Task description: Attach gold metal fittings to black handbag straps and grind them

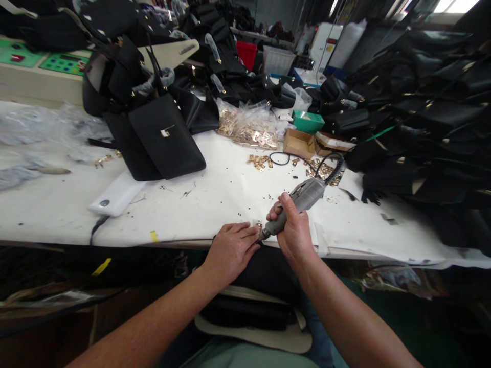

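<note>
My right hand (293, 225) is wrapped round a grey electric screwdriver (310, 193), which tilts down to the left. Its tip meets a small gold metal piece (260, 226) at the table's front edge. Beside the tip, my left hand (235, 248) lies with its fingers pressed together over black material (268, 268); how much it grips underneath is hidden. That black piece hangs below the edge, over my lap.
On the white table (222, 189) are a black handbag (169, 138), a white power bank (117, 194), plastic bags of gold parts (255, 130), a cardboard box (299, 144) and a green box (308, 121). Black bags (429, 117) pile up at right.
</note>
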A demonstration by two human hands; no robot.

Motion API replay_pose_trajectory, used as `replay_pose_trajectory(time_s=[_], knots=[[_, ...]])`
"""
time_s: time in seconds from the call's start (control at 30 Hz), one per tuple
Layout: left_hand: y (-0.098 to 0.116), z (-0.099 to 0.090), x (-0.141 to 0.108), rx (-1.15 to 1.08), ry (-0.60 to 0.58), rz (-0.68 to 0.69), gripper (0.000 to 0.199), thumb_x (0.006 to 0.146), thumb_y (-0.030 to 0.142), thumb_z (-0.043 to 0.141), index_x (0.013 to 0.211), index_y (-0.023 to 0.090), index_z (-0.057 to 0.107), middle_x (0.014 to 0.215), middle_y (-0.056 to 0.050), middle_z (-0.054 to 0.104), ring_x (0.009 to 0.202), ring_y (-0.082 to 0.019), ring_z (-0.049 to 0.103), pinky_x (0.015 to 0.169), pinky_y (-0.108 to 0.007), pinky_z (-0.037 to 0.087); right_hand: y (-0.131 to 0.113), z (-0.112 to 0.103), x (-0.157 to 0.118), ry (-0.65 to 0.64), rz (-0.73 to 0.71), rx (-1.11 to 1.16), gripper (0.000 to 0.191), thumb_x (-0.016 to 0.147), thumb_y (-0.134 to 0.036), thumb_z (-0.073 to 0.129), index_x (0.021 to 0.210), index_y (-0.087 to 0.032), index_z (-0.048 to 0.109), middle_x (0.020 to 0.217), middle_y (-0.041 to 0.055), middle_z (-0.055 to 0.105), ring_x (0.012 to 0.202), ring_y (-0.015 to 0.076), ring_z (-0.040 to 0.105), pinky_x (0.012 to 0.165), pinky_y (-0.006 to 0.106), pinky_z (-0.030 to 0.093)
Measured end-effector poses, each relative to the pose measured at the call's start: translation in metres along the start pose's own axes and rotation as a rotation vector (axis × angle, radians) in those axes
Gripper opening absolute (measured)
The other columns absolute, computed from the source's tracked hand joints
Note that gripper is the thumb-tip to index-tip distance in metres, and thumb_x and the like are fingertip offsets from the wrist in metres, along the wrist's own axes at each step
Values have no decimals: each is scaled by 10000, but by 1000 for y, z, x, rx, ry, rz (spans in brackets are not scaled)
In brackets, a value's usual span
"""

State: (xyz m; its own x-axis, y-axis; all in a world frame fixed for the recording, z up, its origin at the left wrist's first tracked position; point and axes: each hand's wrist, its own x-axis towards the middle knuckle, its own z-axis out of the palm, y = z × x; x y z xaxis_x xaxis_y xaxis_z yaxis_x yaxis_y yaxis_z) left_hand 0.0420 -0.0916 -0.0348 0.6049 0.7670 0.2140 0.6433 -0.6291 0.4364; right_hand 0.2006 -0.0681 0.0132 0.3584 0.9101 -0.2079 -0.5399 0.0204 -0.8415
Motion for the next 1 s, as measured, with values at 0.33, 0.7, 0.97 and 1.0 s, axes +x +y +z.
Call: replay_pose_trajectory(time_s=[0.33,0.7,0.97,1.0], knots=[[-2,2,1,18,5,17,268,946,293,648,1207,247,694,1280,-24,718,1245,-258,608,987,-449,475,-9,-5,9,14,-62,-2,390,735,-446,841,731,-193,544,597,-61,516,512,97,518,499,228,460],[-4,4,0,5,15,5,247,918,273,687,1164,251,689,1276,-27,719,1227,-263,627,981,-450,486,-1,-3,12,23,-161,-112,336,764,-454,808,763,-190,600,568,-47,549,500,114,518,509,253,460],[-4,3,1,18,11,36,121,916,263,690,1030,258,730,1270,3,723,1223,-261,627,973,-447,476,9,-1,11,1,-161,-148,324,765,-448,809,815,-190,620,567,-42,554,500,119,524,480,241,447],[-5,3,1,18,13,35,118,914,261,693,1025,256,731,1267,1,724,1221,-261,627,973,-447,475,10,-1,11,0,-159,-160,320,769,-447,806,816,-191,620,562,-42,557,496,119,523,475,238,443]])
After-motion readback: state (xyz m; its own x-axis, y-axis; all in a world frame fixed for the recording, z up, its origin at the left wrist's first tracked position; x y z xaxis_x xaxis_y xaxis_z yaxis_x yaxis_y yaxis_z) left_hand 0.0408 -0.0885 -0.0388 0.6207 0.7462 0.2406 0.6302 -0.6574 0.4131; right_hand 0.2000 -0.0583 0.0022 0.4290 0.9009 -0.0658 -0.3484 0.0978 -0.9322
